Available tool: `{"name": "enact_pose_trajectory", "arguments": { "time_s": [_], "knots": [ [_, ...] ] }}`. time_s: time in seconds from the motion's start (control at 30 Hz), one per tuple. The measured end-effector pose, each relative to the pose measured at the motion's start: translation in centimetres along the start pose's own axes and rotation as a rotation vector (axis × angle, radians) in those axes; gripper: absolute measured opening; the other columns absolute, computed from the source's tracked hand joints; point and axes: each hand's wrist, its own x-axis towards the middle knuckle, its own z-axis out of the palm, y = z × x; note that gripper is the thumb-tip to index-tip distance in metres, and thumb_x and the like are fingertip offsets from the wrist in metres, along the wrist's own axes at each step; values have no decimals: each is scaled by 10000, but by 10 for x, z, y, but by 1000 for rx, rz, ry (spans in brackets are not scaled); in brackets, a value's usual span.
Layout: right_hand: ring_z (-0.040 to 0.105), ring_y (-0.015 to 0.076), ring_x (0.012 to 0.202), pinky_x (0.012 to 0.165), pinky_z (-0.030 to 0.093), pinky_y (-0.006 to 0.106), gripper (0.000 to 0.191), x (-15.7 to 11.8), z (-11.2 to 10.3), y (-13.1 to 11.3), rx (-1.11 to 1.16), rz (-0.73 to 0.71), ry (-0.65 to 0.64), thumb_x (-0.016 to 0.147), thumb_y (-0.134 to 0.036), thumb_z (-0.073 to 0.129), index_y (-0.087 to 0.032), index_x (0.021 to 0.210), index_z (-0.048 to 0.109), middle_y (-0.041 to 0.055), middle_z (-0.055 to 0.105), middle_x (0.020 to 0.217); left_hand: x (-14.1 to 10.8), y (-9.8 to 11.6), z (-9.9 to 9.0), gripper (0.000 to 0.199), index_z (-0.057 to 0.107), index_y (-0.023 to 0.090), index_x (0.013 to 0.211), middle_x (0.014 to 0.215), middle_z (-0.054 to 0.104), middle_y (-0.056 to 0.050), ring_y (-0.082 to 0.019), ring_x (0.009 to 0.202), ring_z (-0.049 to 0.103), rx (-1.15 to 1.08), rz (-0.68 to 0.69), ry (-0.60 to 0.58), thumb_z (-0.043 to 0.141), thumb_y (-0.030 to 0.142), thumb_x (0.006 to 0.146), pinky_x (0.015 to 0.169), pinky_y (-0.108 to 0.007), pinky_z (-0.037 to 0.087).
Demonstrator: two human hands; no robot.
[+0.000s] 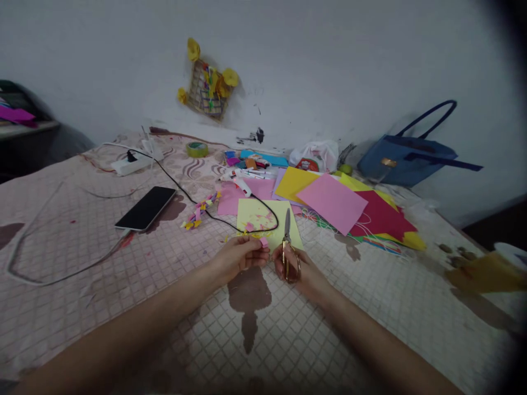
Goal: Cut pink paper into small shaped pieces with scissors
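Between the thumb and fingers of my left hand (246, 253) is a small pink paper piece (264, 242). My right hand (297, 267) grips a pair of scissors (287, 236) by its gold handles, with the blades pointing up and away from me and looking closed. Just beyond both hands lies a pale yellow sheet (284, 211), strewn with small pink and yellow paper scraps (265, 220). A black cord runs over that sheet from a white glue gun (242, 184). Left of the sheet sits a strand of colourful folded paper bits (201, 211).
Coloured paper sheets (333, 202) overlap at the right, near a blue bag (405, 159) against the wall. A tablet or large phone (147, 209) with a white cable lies left. Behind are a power strip (137, 157), a tape roll (197, 149) and a plastic bag (316, 156).
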Motion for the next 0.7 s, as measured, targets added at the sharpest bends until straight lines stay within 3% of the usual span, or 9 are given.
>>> {"name": "enact_pose_trajectory", "arguments": {
  "time_s": [0.17, 0.33, 0.7],
  "knots": [
    [410, 93, 463, 463, 292, 226, 516, -11, 7, -7, 137, 33, -193, 819, -576, 286, -133, 773, 547, 0, 476, 551, 1, 8, -1, 86, 607, 59, 746, 793, 662, -127, -144, 691, 634, -85, 22, 71, 549, 119, 727, 661, -226, 520],
    [383, 84, 387, 432, 282, 228, 705, -19, 12, -4, 357, 199, -493, 764, -687, 150, -109, 750, 553, -19, 420, 479, 2, 13, 0, 67, 586, 71, 705, 726, 661, -101, -127, 635, 634, -145, 30, 125, 523, 80, 723, 620, -207, 525],
    [392, 89, 389, 416, 280, 223, 702, -22, 15, 4, 454, 264, -535, 802, -641, 121, -96, 756, 560, -10, 421, 474, 3, 14, -4, 48, 581, 82, 724, 785, 660, -98, -138, 680, 630, -142, 105, 112, 536, 98, 717, 665, -237, 525]
  ]
}}
